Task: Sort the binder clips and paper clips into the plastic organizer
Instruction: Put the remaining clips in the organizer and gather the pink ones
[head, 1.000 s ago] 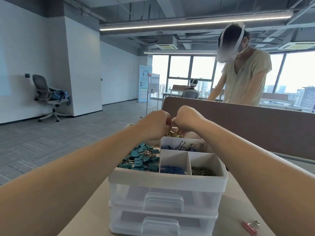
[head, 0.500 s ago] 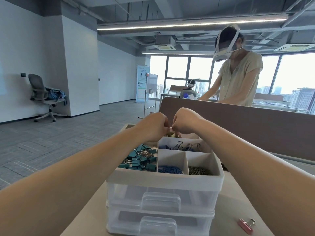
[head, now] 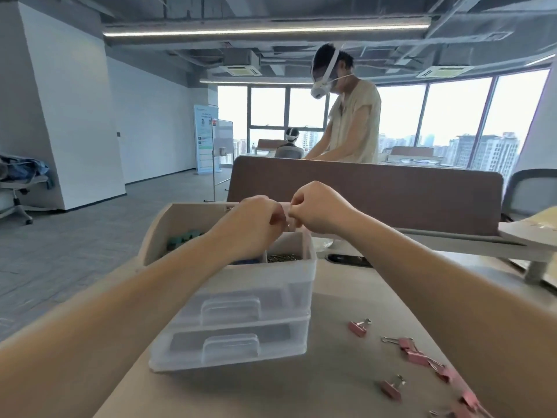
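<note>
Above the plastic organizer (head: 265, 285), our left hand (head: 259, 220) and right hand (head: 318, 209) have risen slightly, together pinching a pink clip (head: 286, 213); more pink binder clips (head: 417, 354) on the worktop (head: 361, 297) await sorting.

Top access to the plastic organizer (head: 241, 300) is mostly blocked. Our left hand (head: 256, 224) and right hand (head: 319, 209) meet above its back right corner, pinching a small pink thing (head: 285, 211). The left forearm crosses its top. Right of it we get bare table (head: 346, 297), open until the scattered pink binder clips (head: 416, 351). Behind it a brown partition (head: 376, 194) walls us off. Left of it is open floor.
</note>
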A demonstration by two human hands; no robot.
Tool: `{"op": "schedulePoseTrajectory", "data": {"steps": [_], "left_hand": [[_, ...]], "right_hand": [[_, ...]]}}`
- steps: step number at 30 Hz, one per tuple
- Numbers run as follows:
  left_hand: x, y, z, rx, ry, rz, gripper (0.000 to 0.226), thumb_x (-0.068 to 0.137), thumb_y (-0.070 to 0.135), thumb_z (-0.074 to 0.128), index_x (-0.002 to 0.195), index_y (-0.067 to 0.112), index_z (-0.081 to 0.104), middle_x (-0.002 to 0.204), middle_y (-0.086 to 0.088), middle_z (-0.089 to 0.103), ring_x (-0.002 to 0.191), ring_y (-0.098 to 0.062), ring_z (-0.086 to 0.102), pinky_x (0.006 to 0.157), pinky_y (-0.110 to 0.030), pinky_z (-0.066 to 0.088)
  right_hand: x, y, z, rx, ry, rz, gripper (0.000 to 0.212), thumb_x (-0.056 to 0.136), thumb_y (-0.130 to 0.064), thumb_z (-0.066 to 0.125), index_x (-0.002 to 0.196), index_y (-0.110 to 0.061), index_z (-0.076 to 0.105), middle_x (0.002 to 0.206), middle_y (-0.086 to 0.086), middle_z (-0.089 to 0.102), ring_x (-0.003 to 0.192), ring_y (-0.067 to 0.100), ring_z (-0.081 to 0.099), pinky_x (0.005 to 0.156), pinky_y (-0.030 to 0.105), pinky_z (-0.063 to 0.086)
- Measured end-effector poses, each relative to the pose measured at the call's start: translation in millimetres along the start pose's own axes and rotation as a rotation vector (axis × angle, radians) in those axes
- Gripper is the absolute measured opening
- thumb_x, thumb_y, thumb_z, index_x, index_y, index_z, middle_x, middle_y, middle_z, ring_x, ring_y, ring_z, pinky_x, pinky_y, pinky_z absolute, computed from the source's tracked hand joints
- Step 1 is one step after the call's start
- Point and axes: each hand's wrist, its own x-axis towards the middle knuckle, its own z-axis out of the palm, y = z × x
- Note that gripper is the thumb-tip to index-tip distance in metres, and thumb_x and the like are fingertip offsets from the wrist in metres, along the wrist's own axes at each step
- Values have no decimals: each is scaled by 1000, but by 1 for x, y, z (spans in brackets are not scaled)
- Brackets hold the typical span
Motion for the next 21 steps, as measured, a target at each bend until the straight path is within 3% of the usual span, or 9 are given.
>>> {"op": "schedulePoseTrajectory", "data": {"steps": [2, 4, 8, 11, 17, 21], "left_hand": [[-10, 25, 10, -57, -21, 59, 17, 93, 23, 55, 87, 20, 71, 86, 6, 60, 73, -11, 57, 61, -17, 42], [-17, 50, 23, -87, -27, 100, 21, 95, 25, 52, 85, 19, 69, 86, 5, 61, 74, -10, 59, 68, -27, 49], [-26, 98, 57, -129, -69, 176, 21, 95, 28, 50, 88, 20, 69, 86, 4, 60, 78, -13, 58, 73, -32, 48], [-30, 121, 87, -139, -197, 189, 20, 92, 28, 51, 84, 23, 68, 83, 6, 64, 75, -12, 59, 71, -32, 49], [-35, 145, 153, -128, -420, 163, 16, 94, 27, 54, 98, 24, 70, 97, 8, 66, 86, -11, 58, 80, -29, 50], [-27, 138, 187, -58, -424, 66, 21, 95, 27, 53, 109, 20, 67, 111, 2, 64, 100, -16, 59, 81, -26, 45]], "right_hand": [[-28, 20, -9, -2, -15, 40, 22, 85, -19, 57, 72, -9, 71, 75, 8, 73, 63, 20, 60, 64, 35, 54], [-56, 42, -20, -26, -26, 75, 21, 85, -18, 56, 74, -9, 71, 74, 6, 73, 56, 15, 55, 58, 32, 52], [-107, 88, -37, -85, -83, 150, 23, 88, -17, 53, 73, -13, 71, 73, 0, 73, 48, 9, 51, 50, 23, 42], [-138, 120, -40, -157, -138, 201, 23, 89, -17, 53, 77, -15, 72, 77, -2, 74, 47, 5, 49, 51, 23, 40], [-178, 180, -24, -127, -219, 292, 18, 91, -15, 56, 92, -11, 74, 87, -2, 71, 60, 2, 52, 54, 17, 38], [-182, 210, 2, -178, -229, 317, 18, 89, -15, 59, 99, -12, 73, 107, 1, 70, 88, 16, 60, 70, 22, 42]]}}
